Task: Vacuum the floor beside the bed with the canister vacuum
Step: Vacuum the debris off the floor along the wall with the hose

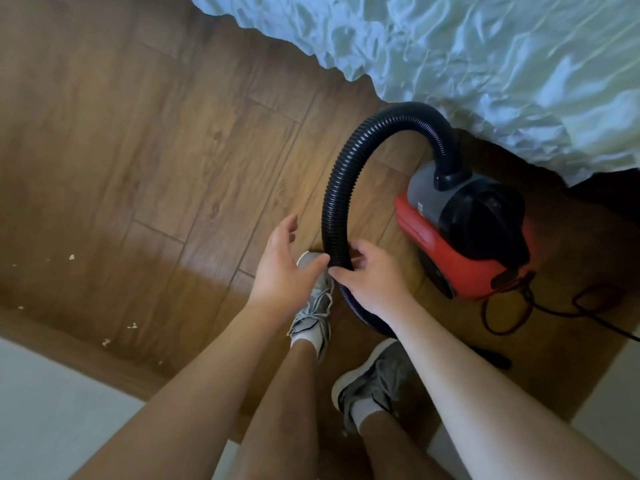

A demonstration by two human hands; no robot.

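floor point(156, 150): brown wood-grain planks, smooth, slight sheen, long seams running diagonally. a few small pale crumbs point(71, 257) lie scattered on the left part, well apart from the vacuum.

bed point(485, 57): pale, heavily creased sheet, top right. its edge hangs over the floor just above the canister.

canister vacuum point(450, 258): stands on the floor beside the bed, right of centre. rounded body, glossy red plastic lower shell, grey and black upper part. housing is opaque, so contents cannot be told. a thin black power cord point(550, 309) loops loosely on the floor to its right.

hose point(334, 216): black, ribbed, flexible. leaves a black collar on top of the canister, arcs up and over toward the left, drops into the person's right hand and runs on below it.

right hand point(372, 277): arm reaches forward from lower right. fingers and thumb are curled round the hose, gripping its descending part.

left hand point(285, 268): arm reaches forward from lower left, palm turned toward the hose. fingers are spread and relaxed, holding nothing. thumb tip is just beside the hose; contact cannot be told.

below the hands: two grey lace-up trainers point(311, 306) with white socks, standing on the planks.
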